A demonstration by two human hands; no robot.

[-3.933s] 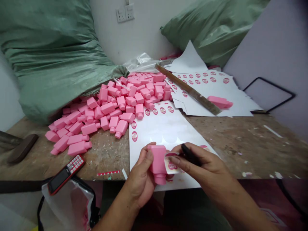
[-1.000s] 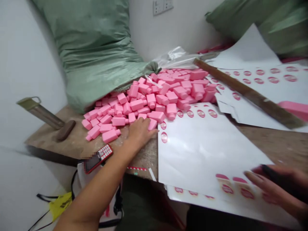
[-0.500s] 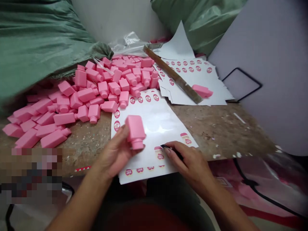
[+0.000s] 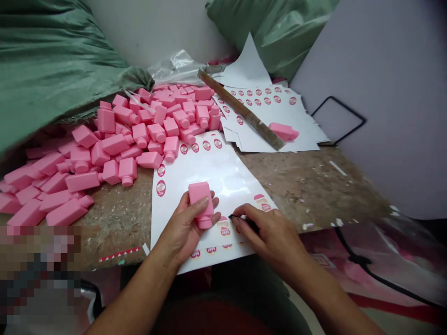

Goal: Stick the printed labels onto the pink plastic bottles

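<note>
Left hand (image 4: 181,228) closed around a flat, rectangular pink plastic bottle (image 4: 200,204), neck pointing down toward the person, thumb lying across the front face, fingers behind. The visible face is bare pink; no label shows on it, and the far side is hidden. Right hand (image 4: 263,230) pinched shut on a slim black implement (image 4: 249,223), its exact kind unclear, with the tip at the glossy white label sheet (image 4: 213,167) and close beside the held bottle. The sheet lies on a scarred, paint-flecked wooden workbench (image 4: 307,190).

Round pink-and-white labels (image 4: 161,188) remain along the sheet's left and top margins. Pale round patches (image 4: 233,181) mark its middle, with no labels there. Cream labels with pink tops (image 4: 260,202) sit along the near edge by the right hand.

Heap of loose pink bottles (image 4: 139,139) spreads across the bench at left; no labels can be seen on the faces showing. A green woven sack (image 4: 52,60) slumps behind it. Further sheets of round labels (image 4: 265,107) lie at the back right, with a long wooden strip (image 4: 240,111) and one pink bottle (image 4: 283,131) on them.
</note>
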